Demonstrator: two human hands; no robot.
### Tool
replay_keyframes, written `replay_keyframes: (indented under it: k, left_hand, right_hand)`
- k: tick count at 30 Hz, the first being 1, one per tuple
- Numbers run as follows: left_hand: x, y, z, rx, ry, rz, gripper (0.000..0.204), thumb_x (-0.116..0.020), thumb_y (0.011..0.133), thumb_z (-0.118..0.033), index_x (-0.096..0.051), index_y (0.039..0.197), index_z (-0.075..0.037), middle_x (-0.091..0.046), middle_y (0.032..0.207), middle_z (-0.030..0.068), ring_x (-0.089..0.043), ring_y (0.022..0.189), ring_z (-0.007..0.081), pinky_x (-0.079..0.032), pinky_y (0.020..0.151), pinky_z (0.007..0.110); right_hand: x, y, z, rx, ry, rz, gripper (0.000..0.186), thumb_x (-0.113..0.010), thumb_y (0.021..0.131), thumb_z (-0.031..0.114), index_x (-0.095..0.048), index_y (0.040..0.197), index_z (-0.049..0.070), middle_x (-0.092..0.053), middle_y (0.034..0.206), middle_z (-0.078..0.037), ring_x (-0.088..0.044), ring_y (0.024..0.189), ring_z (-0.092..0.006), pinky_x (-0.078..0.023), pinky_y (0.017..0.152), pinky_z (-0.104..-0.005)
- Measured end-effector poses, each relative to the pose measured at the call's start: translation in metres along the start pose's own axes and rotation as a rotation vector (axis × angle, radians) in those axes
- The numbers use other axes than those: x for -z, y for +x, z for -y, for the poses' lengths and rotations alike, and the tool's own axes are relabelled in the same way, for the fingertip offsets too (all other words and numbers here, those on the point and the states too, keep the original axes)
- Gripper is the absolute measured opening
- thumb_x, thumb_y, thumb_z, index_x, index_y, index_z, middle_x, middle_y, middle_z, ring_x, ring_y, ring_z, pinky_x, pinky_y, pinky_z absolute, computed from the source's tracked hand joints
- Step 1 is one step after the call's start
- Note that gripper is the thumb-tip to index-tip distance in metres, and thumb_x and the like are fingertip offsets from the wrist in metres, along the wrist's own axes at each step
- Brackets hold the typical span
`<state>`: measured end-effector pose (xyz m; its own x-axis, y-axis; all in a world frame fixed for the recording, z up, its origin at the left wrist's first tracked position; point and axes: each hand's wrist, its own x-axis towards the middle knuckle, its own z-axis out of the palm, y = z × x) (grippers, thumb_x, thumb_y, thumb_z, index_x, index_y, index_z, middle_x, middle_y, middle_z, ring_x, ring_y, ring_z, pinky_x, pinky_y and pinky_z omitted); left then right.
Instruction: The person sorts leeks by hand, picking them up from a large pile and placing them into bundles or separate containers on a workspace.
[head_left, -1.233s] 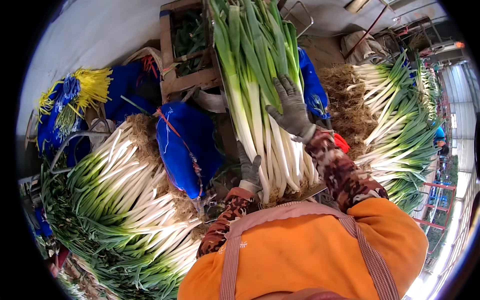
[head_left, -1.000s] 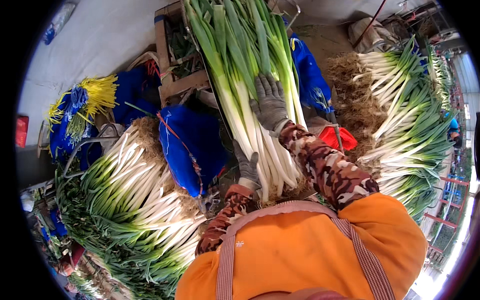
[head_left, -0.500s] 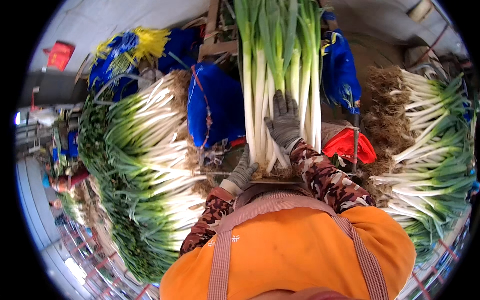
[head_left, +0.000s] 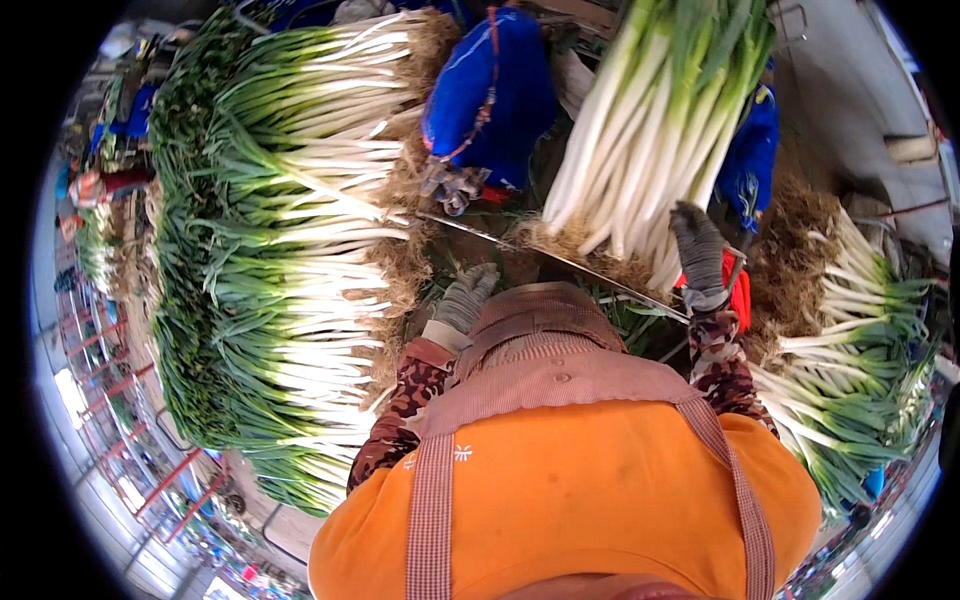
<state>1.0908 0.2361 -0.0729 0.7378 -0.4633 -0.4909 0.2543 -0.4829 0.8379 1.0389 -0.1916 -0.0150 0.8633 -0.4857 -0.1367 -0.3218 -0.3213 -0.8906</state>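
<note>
In front of me a bundle of leeks lies with its green tops pointing away and its roots toward me, along a thin metal edge. My right hand, in a grey glove, rests against the right side of the bundle near the roots, fingers stretched out. Away from the bundle, my left hand, gloved too, is low beside the root ends of the left leek pile. Its fingers are extended, and I see nothing held in them.
Another leek pile lies to the right, roots facing inward. A blue sack stands left of the bundle and a second blue sack right of it. Something red shows behind my right wrist.
The view has swung left. My right hand has gone from on top of the leeks to their right side. My left hand has come away from the root ends. The bundle looks fuller.
</note>
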Motion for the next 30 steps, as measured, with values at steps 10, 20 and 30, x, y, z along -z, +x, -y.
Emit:
replay_keyframes:
  k: [10,20,30]
  left_hand:
    - [0.081,-0.122,0.130,0.085,0.442,-0.170,0.035,-0.055,0.091,-0.038,-0.065,0.109,-0.009,-0.068,0.103,0.0151,-0.063,0.099,0.0359,-0.049,0.088,0.042]
    - [0.062,-0.187,0.213,0.289,0.311,-0.355,0.045,-0.051,0.091,-0.043,-0.061,0.117,-0.007,-0.066,0.112,0.0160,-0.061,0.105,0.0350,-0.047,0.091,0.043]
    - [-0.007,-0.271,0.133,0.660,0.025,-0.347,0.054,-0.045,0.095,-0.044,-0.053,0.130,-0.005,-0.063,0.116,0.0224,-0.060,0.110,0.0360,-0.045,0.095,0.042]
  right_hand:
    - [-0.025,0.021,-0.051,-0.281,-0.450,0.357,0.015,-0.064,0.085,0.018,-0.067,0.083,0.004,-0.060,0.065,-0.003,-0.055,0.054,-0.0129,-0.046,0.048,-0.0307]
    - [-0.021,0.055,-0.042,0.022,-0.876,0.573,0.020,-0.062,0.084,0.017,-0.068,0.090,-0.001,-0.063,0.068,-0.006,-0.059,0.063,-0.0154,-0.049,0.057,-0.0297]
    - [-0.185,0.056,0.183,0.549,-0.808,0.285,0.030,-0.050,0.092,0.021,-0.062,0.099,-0.006,-0.066,0.104,-0.020,-0.062,0.095,-0.0373,-0.049,0.080,-0.0427]
